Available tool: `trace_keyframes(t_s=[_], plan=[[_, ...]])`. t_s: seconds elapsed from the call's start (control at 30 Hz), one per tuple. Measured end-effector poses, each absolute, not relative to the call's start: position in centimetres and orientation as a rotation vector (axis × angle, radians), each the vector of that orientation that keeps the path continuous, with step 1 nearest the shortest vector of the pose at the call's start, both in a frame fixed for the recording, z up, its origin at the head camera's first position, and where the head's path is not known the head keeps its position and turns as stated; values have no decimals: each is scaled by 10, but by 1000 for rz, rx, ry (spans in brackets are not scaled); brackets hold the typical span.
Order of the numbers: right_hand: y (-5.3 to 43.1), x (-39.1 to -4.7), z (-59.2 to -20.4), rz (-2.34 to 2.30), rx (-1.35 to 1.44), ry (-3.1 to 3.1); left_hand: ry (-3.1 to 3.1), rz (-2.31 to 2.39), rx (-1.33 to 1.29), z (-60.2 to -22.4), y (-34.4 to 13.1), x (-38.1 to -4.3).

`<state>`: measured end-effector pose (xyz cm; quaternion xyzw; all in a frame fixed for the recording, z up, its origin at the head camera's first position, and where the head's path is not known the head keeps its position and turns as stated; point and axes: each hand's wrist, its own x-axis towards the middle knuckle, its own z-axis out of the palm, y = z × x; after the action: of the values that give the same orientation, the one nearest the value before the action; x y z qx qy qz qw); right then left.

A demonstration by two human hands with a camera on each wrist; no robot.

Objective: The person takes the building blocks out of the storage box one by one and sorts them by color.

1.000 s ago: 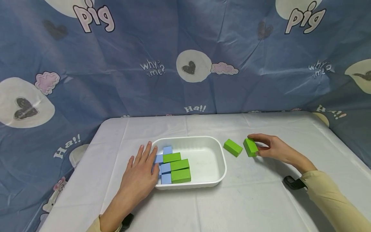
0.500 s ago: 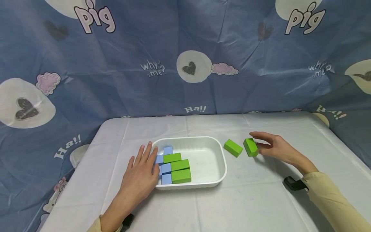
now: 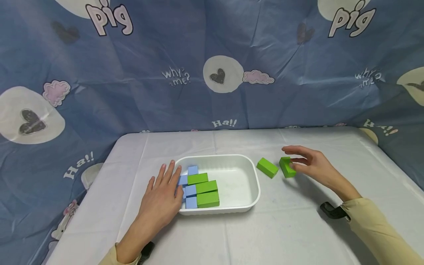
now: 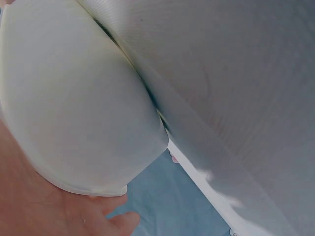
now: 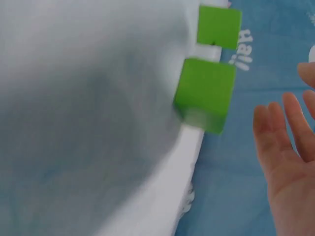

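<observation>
My left hand lies with straight fingers over the left end of a white tray, touching its rim. The left wrist view shows the tray's outer wall with fingers along it. Inside the tray, small blue blocks line the left side, partly hidden by that hand. Three green blocks lie lengthwise against them. Right of the tray, my right hand hovers around a green block, thumb and fingers spread apart. The right wrist view shows a gap between the block and the fingers.
Another green block lies between the tray and the right hand. A white cloth covers the table. Behind it hangs a blue printed curtain. A black strap sits at the right wrist.
My right hand has let go of the green block, and its fingers have spread and lifted slightly. The block stays in about the same place. My left hand has not moved on the tray.
</observation>
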<state>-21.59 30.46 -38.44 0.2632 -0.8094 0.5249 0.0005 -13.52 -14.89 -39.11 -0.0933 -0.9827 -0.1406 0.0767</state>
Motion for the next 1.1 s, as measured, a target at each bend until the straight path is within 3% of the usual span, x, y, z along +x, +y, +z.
trace_keyframes(t_s=[0.63, 1.1], plan=[[230, -199, -366, 1510, 708, -2521, -2951, -420, -288, -390, -150, -135], [185, -184, -368, 1566, 787, -2556, -2946, -416, -293, -390, -151, -136]])
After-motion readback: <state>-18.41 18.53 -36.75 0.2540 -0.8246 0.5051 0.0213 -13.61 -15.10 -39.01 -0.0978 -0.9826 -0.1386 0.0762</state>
